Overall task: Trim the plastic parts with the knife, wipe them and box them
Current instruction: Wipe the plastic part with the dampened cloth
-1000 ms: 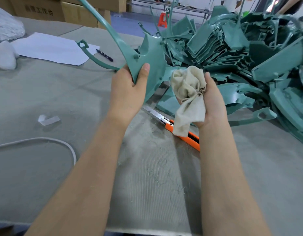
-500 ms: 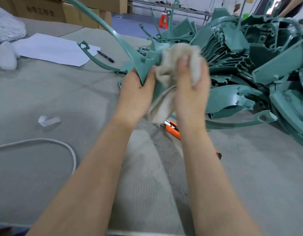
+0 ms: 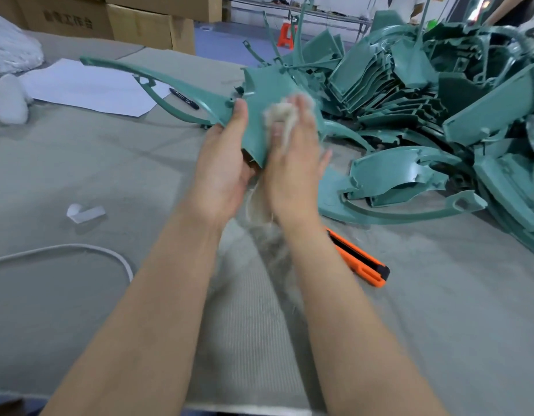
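Head view: the left hand (image 3: 220, 172) grips a teal moulded plastic part with long curved arms (image 3: 259, 94) by its lower edge, thumb laid up its broad face, and holds it clear of the grey felt-covered table (image 3: 79, 295). The right hand (image 3: 292, 169), touching the left at the heel, holds a crumpled beige cloth (image 3: 279, 112) pressed against that face. Its fingers are motion-blurred, and a tail of cloth hangs below the wrist. An orange utility knife (image 3: 361, 259) lies on the table just right of the right forearm. A heaped pile of teal plastic parts (image 3: 424, 94) spreads right of and beyond the right hand. Beyond and left of the left hand lie a white paper sheet (image 3: 88, 85) and a black pen (image 3: 184, 99). Left of the left forearm are a white cord (image 3: 79, 247) and a small curled white strip (image 3: 84, 213).
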